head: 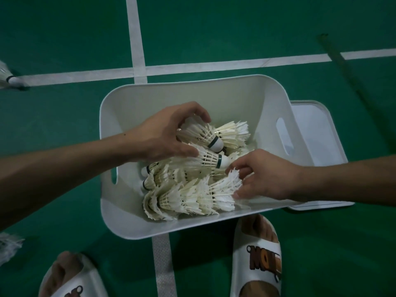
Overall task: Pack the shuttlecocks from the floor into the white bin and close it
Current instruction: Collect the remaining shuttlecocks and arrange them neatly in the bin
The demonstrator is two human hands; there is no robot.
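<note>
Where the white bin [192, 93] stands open on the green court floor [64, 28], a pile of shuttlecocks [171, 174] fills its near half. Their feathers crowd the near wall, while the far half of the inside shows bare wall. The left hand [165, 136] reaches in over the left rim, fingers and thumb curled round two top shuttlecocks [207, 140] whose corks point right. The right hand [267, 174] comes in over the right rim, its fingertips pinching the feather skirt at the right end of a nested row [192, 198] along the near wall. A handle slot [285, 136] opens in the right wall, another in the left.

Just right of the bin the lid [310, 125] lies flat on the floor, its left part hidden behind the bin's right wall; whether they touch cannot be told. White court lines [137, 39] cross just beyond the far rim, and one passes under the bin. A loose shuttlecock [9, 79] lies on a line at the far left edge of view and a blurred one [8, 245] at the near left edge, both well apart from the bin. A dark rod [353, 82] lies on the floor at far right. Two white slippers [257, 258] stand near, the right one just beside the near rim.
</note>
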